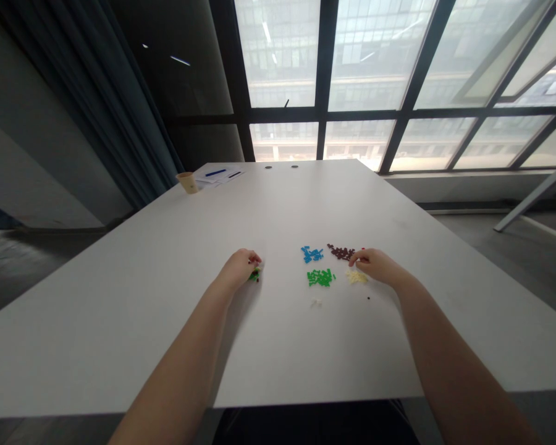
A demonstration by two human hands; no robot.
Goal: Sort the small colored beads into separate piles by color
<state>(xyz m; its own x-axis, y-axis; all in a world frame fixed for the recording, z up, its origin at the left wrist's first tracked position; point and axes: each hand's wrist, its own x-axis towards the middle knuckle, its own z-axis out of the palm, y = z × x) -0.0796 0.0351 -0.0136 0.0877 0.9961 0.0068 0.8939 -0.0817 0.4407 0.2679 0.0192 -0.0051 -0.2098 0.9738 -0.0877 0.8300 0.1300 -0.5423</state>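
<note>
My left hand (241, 267) rests on the white table with curled fingers at a small green and dark piece cluster (254, 274); whether it grips any of it is unclear. My right hand (373, 264) is over the table, its fingers bent down between the dark brown pieces (341, 252) and the pale yellow pieces (356, 277). Anything between those fingertips is too small to make out. A blue pile (312, 254) and a green pile (321, 277) lie between my hands. A bit of red shows behind my right hand.
A few whitish pieces (315, 303) and one dark piece (369, 298) lie nearer the front edge of the table (278, 352). A paper cup (188, 182) stands far left beside papers (219, 178) with a blue pen (215, 172).
</note>
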